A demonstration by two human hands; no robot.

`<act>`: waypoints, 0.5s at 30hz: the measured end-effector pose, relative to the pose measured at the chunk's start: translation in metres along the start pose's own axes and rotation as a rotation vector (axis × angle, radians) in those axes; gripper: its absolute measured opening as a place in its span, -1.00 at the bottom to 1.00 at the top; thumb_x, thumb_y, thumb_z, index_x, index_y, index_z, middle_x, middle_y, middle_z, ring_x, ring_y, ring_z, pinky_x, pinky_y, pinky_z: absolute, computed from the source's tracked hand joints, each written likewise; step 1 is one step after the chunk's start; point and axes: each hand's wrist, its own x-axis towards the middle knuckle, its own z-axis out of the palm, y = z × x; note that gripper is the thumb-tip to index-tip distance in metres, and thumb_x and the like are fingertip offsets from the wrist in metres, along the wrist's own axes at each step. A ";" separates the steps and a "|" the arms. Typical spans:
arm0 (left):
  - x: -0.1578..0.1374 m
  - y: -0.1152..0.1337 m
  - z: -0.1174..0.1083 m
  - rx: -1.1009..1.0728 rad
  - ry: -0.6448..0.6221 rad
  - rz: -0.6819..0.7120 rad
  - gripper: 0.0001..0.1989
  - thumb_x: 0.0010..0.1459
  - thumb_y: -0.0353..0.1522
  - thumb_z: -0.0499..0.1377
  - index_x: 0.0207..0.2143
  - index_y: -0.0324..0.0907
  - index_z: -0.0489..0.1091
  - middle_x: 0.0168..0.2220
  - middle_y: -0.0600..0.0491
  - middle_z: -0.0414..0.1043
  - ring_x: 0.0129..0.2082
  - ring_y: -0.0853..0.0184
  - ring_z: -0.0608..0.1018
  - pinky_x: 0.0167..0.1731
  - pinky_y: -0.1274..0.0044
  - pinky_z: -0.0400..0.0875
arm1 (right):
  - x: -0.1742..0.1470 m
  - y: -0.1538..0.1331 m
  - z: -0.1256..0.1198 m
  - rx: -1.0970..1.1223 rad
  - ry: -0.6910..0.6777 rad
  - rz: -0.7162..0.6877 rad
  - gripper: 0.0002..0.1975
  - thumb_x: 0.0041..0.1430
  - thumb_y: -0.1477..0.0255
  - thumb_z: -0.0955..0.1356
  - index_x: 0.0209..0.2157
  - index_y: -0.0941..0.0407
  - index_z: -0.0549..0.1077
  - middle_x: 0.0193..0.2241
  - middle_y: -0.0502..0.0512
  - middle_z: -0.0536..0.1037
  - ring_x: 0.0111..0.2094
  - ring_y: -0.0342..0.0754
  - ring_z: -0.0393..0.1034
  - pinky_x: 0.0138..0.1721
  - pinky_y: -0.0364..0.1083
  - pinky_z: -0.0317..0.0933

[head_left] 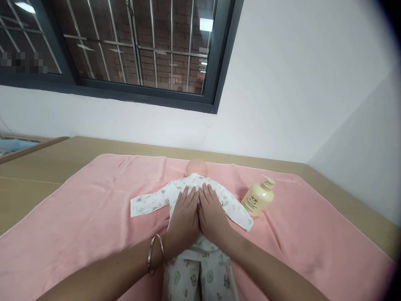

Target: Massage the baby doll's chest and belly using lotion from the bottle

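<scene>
A baby doll with a bald pinkish head (196, 168) lies on a pink blanket (103, 196), dressed in a white printed top (150, 202) and matching trousers (183, 278). Its sleeves spread out to both sides. My left hand (184, 217) rests flat on the doll's chest, fingers stretched toward the head. Beside it, touching along the thumbs, my right hand (213, 215) lies flat on the chest too. Neither hand grips anything. A silver bangle (150, 255) circles my left wrist. The middle of the top is hidden under my hands.
A cream pump bottle (259, 196) stands tilted on the blanket, right of the doll's sleeve. The blanket covers a wooden table (90, 144) that meets a white wall (266, 83). Above is a dark-framed window (163, 98) with metal bars.
</scene>
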 end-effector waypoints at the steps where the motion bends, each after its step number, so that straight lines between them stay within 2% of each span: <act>1: -0.001 0.002 -0.001 -0.009 -0.005 -0.003 -0.48 0.24 -0.46 -0.12 0.25 -0.26 0.09 0.29 -0.12 0.06 0.34 0.13 0.01 0.25 0.12 0.04 | -0.001 -0.001 -0.001 0.003 -0.006 -0.003 -0.46 0.24 0.56 0.11 0.26 0.34 0.12 0.29 0.25 -0.05 0.33 0.14 -0.35 0.28 0.21 -0.13; 5: 0.006 -0.002 -0.001 -0.040 -0.009 -0.045 -0.52 0.27 -0.43 -0.14 0.23 -0.27 0.12 0.29 -0.13 0.07 0.32 0.15 0.05 0.25 0.13 0.04 | 0.005 0.006 -0.001 0.045 -0.035 0.051 -0.45 0.26 0.51 0.12 0.28 0.27 0.09 0.30 0.16 -0.07 0.33 0.11 -0.32 0.28 0.21 -0.12; 9: 0.007 -0.002 -0.003 -0.030 -0.003 -0.019 -0.52 0.26 -0.44 -0.13 0.23 -0.28 0.11 0.29 -0.14 0.07 0.32 0.14 0.05 0.24 0.13 0.05 | 0.006 0.009 0.001 0.039 -0.015 0.065 -0.45 0.26 0.53 0.11 0.28 0.28 0.08 0.30 0.17 -0.07 0.33 0.10 -0.34 0.28 0.21 -0.13; 12: 0.008 -0.001 -0.009 -0.031 0.022 -0.005 -0.55 0.22 -0.44 -0.07 0.16 -0.26 0.21 0.22 -0.13 0.19 0.24 0.12 0.19 0.20 0.16 0.12 | -0.001 0.000 -0.001 0.014 -0.010 0.072 -0.46 0.27 0.53 0.11 0.27 0.29 0.10 0.30 0.20 -0.07 0.32 0.12 -0.32 0.27 0.20 -0.10; 15: 0.018 -0.008 -0.016 -0.059 0.047 -0.051 -0.64 0.17 -0.42 -0.02 0.01 -0.22 0.35 0.04 -0.11 0.38 0.04 0.15 0.39 0.09 0.21 0.28 | -0.008 -0.011 -0.004 -0.003 0.000 0.070 -0.46 0.26 0.52 0.13 0.27 0.29 0.12 0.30 0.22 -0.06 0.32 0.16 -0.31 0.27 0.20 -0.10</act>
